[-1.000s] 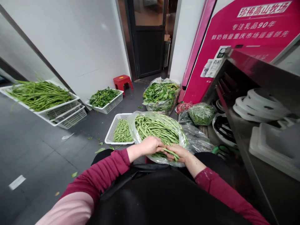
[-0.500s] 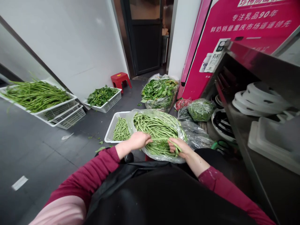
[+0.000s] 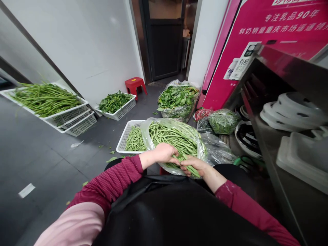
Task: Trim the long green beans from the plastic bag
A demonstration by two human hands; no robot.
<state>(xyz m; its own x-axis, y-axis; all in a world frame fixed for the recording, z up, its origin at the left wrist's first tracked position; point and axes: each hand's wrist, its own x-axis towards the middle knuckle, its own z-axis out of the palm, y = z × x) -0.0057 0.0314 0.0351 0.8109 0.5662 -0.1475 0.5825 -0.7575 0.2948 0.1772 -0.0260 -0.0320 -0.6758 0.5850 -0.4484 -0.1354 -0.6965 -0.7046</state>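
In front of me a clear plastic bag (image 3: 146,131), its mouth spread wide, is full of long green beans (image 3: 176,135). My right hand (image 3: 197,164) is closed around a small bunch of beans (image 3: 192,171), whose ends stick out below the fingers. Close beside it, my left hand (image 3: 166,152) pinches the other end of the beans, and its fingertips are partly hidden. Left of the bag, a white basket (image 3: 123,138) holds short bean pieces (image 3: 135,140).
Stacked white baskets (image 3: 77,127) with long green stalks stand at left. Behind are a basket of leafy greens (image 3: 115,102), a red stool (image 3: 135,82) and a bag of leaves (image 3: 178,97). A metal shelf (image 3: 266,136) borders the right side.
My left hand has moved right, up to my right hand. The bean stretched between them before no longer spans a gap. The view has shifted slightly left.
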